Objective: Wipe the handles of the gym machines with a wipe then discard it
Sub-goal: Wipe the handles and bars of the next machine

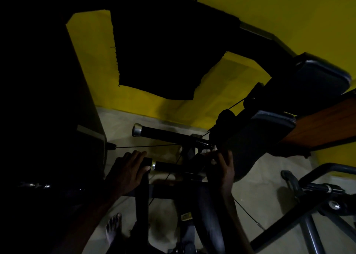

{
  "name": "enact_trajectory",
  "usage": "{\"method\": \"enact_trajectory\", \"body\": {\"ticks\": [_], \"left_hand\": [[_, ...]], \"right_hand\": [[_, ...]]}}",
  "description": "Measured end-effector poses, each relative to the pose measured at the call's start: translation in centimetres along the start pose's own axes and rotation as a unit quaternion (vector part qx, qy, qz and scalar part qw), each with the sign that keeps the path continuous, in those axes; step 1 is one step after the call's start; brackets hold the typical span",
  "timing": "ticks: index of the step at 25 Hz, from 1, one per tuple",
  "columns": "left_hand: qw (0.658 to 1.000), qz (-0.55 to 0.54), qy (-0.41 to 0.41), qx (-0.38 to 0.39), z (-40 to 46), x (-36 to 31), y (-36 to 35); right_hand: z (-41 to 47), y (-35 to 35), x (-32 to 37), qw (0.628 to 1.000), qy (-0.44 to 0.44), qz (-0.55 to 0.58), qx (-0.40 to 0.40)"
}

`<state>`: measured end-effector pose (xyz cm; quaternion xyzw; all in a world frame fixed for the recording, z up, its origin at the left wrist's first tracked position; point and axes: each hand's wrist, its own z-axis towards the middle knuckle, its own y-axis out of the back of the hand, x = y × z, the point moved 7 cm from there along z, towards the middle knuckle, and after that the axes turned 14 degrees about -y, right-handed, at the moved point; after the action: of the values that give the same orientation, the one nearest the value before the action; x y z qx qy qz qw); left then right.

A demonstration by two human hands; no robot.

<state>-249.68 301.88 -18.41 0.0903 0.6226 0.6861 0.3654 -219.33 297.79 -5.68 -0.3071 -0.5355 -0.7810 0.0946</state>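
Currently you're gripping the near handle's end with your left hand; right hand is curling at its inner end, grip unclear.

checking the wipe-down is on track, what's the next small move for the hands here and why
Probably slide the left hand along the near handle toward the frame. It grips only the outer end, by the gold ring, so the black grip past it looks unwiped. The right hand holds the bracket end, seemingly steadying it. The far handle is untouched. The dim picture hides any wipe.
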Motion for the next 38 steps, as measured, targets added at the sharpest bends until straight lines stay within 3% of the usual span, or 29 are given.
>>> {"method": "enact_trajectory", "body": {"ticks": [4,9,12,17,19,21,23,25,28,29,31,32,33,34,36,38], "left_hand": [[1.0,-0.011,0.0,-0.001,-0.1,0.1,-0.3],[1.0,-0.007,0.002,-0.004,-0.1,0.1,-0.4],[1.0,-0.021,0.011,-0.005,-0.2,0.2,-0.8],[1.0,-0.01,0.016,0.005,-0.1,-0.2,-0.1],[1.0,0.007,0.019,0.012,0.0,-0.4,0.4],[0.999,0.009,0.025,0.021,0.1,-0.4,0.6],[0.999,0.005,0.033,0.033,0.1,-0.2,0.3],[0.998,-0.002,0.042,0.047,-0.1,-0.1,-0.1],[0.997,-0.004,0.059,0.054,0.0,-0.2,0.0],[0.997,-0.005,0.065,0.051,0.1,-0.3,0.0],[0.996,-0.01,0.077,0.053,0.0,-0.5,-0.1],[0.995,-0.016,0.083,0.054,0.0,-0.6,-0.1],[0.994,-0.021,0.085,0.06,0.0,-0.6,-0.2],[0.994,-0.019,0.083,0.068,0.0,-0.8,-0.1],[0.994,-0.011,0.069,0.086,0.1,-0.8,-0.2],[0.99,-0.02,0.076,0.119,0.2,-0.3,-0.4]], "right_hand": [[0.2,-1.7,1.4,0.997,0.015,-0.073,0.001],[1.1,1.7,-0.9,0.984,-0.082,0.159,0.014],[4.2,0.5,-2.3,0.936,-0.195,0.254,0.149],[9.1,-2.4,0.5,0.859,-0.287,0.119,0.406],[10.1,-3.8,1.7,0.826,-0.241,0.038,0.507],[10.3,-5.6,2.6,0.768,-0.216,0.022,0.603],[10.5,-6.6,2.0,0.748,-0.172,-0.009,0.641],[10.5,-7.5,0.7,0.709,-0.154,0.031,0.687],[12.1,-8.5,-3.3,0.741,-0.176,0.078,0.644],[11.4,-8.3,-3.5,0.722,-0.143,0.104,0.669],[12.1,-7.5,-5.3,0.74,-0.111,0.208,0.629],[11.5,-7.2,-6.5,0.725,-0.138,0.271,0.618],[10.9,-5.8,-6.4,0.748,-0.145,0.248,0.598],[9.1,-5.9,-5.9,0.726,-0.209,0.231,0.612],[8.6,-3.0,-6.8,0.779,-0.263,0.238,0.518],[6.8,-1.3,-6.5,0.782,-0.27,0.279,0.489]]}}
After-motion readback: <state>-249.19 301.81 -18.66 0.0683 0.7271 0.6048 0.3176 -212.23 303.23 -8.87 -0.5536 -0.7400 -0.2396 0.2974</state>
